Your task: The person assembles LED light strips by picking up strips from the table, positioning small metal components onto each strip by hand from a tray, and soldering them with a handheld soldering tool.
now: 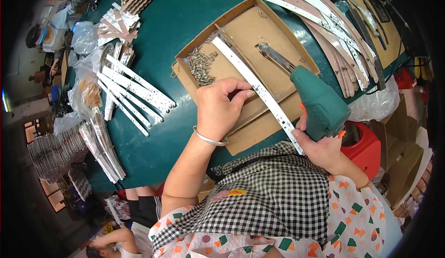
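A narrow white LED strip board point(257, 86) with small dark parts slants over a shallow cardboard box. My left hand point(217, 102), a silver bangle at its wrist, has thumb and forefinger pinched together at the strip's edge. Anything tiny between those fingertips is hidden. In my right hand point(322, 152) is a green power screwdriver point(319, 101), its metal front end pointing into the box. The right thumb and fingers also touch the strip's near end. Small metal screws point(200, 67) lie heaped in the box's left corner, beyond my left hand.
The cardboard box point(282, 24) rests on a green table point(157, 35). White strips point(134, 91) lie in bundles on the left, and more strips point(331, 31) on the right. Tools point(371, 14) lie at the far right. A red stool point(364, 151) stands beside me. Other people sit at left.
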Available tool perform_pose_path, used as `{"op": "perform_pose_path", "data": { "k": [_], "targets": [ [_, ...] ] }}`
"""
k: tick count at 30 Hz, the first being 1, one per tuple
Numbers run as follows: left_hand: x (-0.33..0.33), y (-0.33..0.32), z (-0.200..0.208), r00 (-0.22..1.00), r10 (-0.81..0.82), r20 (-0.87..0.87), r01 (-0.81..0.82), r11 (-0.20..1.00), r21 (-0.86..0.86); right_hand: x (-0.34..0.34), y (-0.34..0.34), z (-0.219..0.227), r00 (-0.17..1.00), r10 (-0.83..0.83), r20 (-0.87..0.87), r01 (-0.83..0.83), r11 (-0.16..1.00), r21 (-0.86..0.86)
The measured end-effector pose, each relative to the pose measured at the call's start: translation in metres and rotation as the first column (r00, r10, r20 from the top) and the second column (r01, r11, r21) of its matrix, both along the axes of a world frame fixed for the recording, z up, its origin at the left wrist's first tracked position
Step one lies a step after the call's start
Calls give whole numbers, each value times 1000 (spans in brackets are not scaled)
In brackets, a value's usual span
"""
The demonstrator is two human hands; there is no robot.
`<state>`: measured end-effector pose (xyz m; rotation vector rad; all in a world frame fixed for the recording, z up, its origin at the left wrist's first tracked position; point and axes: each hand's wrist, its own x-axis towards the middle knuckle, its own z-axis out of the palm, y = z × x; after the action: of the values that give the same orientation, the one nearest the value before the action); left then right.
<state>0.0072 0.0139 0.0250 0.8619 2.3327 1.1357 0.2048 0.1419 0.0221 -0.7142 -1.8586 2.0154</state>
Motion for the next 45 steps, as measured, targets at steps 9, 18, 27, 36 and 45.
{"op": "perform_pose_path", "data": {
  "k": [9,18,27,36,45],
  "targets": [
    [1,1,-1,999,32,31,-34,998,58,0,2,-5,1000,15,-16,-15,999,40],
    [0,-3,-5,984,86,153,-108,984,141,-1,3,-1,998,68,14,-69,994,82],
    [0,-1,-5,999,29,-38,-28,999,17,-3,1,-2,999,46,19,-47,998,39],
    [2,-2,-6,983,15,-183,-4,998,56,3,2,-15,999,38,-18,-35,986,166],
    [4,-3,-14,944,-45,-326,106,979,173,20,30,16,994,-111,-1,111,993,26]
  ]
}}
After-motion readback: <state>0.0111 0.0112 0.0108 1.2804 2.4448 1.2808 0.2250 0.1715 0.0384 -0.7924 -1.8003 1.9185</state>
